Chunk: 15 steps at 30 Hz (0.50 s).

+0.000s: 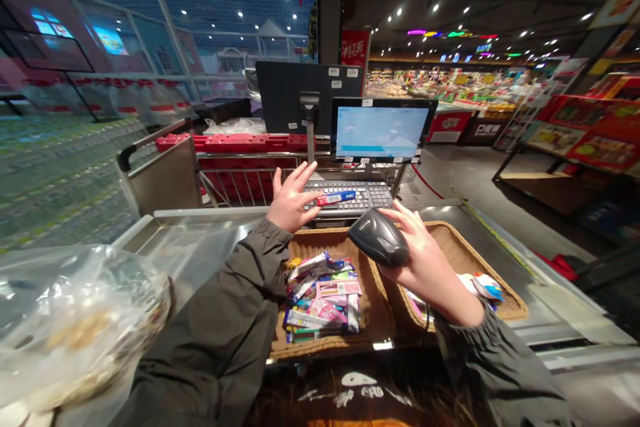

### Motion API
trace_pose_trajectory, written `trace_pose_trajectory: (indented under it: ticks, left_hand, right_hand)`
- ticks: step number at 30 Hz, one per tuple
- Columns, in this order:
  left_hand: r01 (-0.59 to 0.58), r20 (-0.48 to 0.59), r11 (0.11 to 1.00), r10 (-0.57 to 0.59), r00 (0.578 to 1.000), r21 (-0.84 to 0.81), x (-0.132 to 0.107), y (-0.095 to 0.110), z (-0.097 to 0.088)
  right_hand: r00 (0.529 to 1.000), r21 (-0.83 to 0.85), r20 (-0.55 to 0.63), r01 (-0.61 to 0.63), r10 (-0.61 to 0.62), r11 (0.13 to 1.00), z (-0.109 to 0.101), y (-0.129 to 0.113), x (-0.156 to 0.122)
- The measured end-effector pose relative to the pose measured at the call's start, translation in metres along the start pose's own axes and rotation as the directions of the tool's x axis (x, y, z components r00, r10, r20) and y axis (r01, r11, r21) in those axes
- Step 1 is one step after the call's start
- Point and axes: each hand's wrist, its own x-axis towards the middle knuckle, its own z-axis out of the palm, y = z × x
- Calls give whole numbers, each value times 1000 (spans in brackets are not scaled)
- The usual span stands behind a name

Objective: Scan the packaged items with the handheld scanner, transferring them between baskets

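Note:
My left hand [294,201] pinches one end of a small red-and-blue packet [336,198] between thumb and forefinger, with its other fingers spread upward. The packet is in front of the keyboard [373,195]. My right hand [425,257] is wrapped round a black barcode scanner [379,238], whose head points left and up toward the packet. Below my hands stands a wicker basket [377,320] holding a pile of small wrapped sticks and packets [325,297]. A second wicker basket [445,237], partly hidden by my right hand and forearm, has a few colourful packages [487,288] in it.
Behind the keyboard stand a lit screen [380,130] and a dark monitor [285,97] seen from behind. A clear plastic bag [85,320] lies on the metal counter [185,237] at left. A shopping cart [240,180] is beyond. Stocked shelves [585,127] stand at right.

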Motion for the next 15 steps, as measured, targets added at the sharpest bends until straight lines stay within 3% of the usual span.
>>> trace_pose_trajectory:
  ticks: [6,15]
  left_hand:
    - [-18,170,1000,19,985,-12,-35,-6,9]
    - [-37,478,999,26,878,14,-99,-11,42]
  right_hand:
    - [997,34,68,-45,43,998,13,0,-9]
    - [970,80,233,-94,73,992,57,-1,-10]
